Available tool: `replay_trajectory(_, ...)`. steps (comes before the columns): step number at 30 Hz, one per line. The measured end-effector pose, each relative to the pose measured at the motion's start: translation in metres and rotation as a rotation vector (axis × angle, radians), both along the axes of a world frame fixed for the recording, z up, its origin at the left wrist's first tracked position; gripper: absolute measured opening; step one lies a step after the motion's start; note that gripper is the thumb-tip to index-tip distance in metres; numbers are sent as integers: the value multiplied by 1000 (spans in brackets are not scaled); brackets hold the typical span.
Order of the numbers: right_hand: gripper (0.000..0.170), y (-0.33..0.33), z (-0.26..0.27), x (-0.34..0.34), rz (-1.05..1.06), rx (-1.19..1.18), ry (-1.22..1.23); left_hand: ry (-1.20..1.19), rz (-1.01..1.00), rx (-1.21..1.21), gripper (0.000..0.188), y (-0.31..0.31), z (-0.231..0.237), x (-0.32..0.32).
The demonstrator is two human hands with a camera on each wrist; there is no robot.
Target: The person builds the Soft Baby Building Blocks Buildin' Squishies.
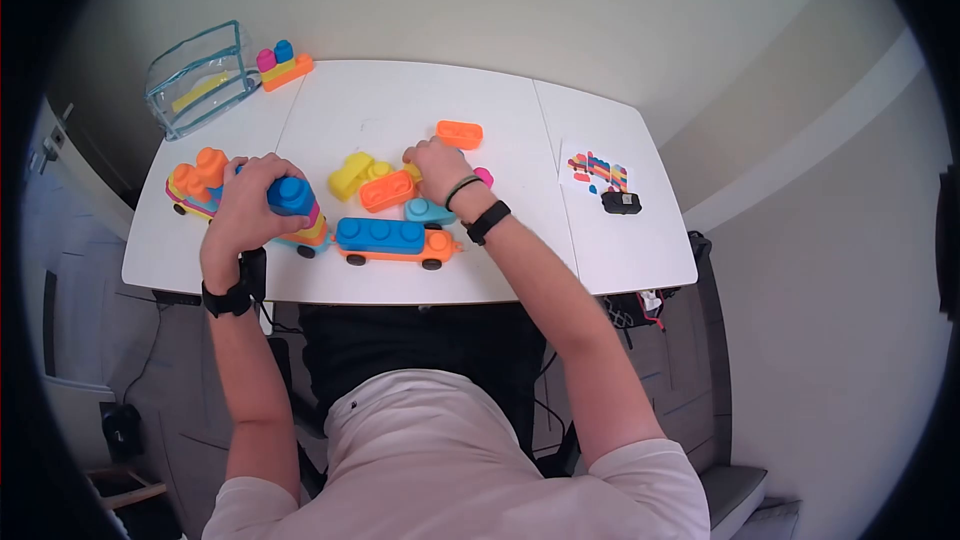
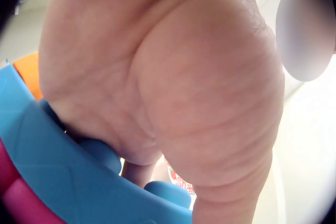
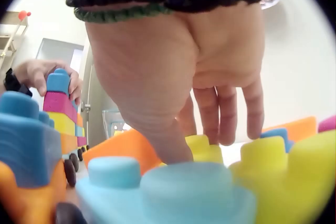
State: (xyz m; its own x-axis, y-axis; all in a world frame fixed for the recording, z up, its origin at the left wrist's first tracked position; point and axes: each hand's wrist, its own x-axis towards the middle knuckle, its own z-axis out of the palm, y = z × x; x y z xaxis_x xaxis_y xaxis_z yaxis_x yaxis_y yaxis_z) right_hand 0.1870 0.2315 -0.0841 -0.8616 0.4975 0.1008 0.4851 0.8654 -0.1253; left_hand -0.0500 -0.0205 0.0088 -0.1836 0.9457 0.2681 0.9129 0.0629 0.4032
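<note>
My left hand [image 1: 248, 202] curls round a blue block [image 1: 291, 194] on top of the stacked front wagon; the right wrist view shows magenta and yellow blocks [image 3: 62, 124] under it. In the left wrist view, the palm [image 2: 157, 71] covers much of the blue piece [image 2: 89, 176]. My right hand [image 1: 440, 175] reaches down among loose blocks, its thumb and fingers about a small yellow block [image 3: 203, 149]. Beside it lie an orange block [image 1: 387, 192] and a light-blue block [image 1: 428, 211]. Its fingertips are partly hidden in the head view.
An orange wagon with a long blue block [image 1: 380, 235] stands near the front edge. Yellow blocks [image 1: 352, 174] and an orange block [image 1: 459, 134] lie further back. A clear bag [image 1: 203, 90] stands back left; a printed picture [image 1: 600, 168] and a black object [image 1: 621, 203] lie right.
</note>
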Motion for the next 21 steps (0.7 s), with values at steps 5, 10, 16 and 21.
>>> replay_trajectory(5,38,-24,43,32,-213,-112,375,-17,-35,6,52,0,-2,-4)
replay_trajectory(10,53,-75,81,78,-37,-275,-182,-8,-14,23,50,0,-7,-6)
replay_trajectory(16,48,-93,58,98,70,-306,-22,-11,2,-47,49,-1,2,0)
replay_trajectory(21,44,-97,56,89,30,-251,56,-9,7,-25,50,-1,1,0)
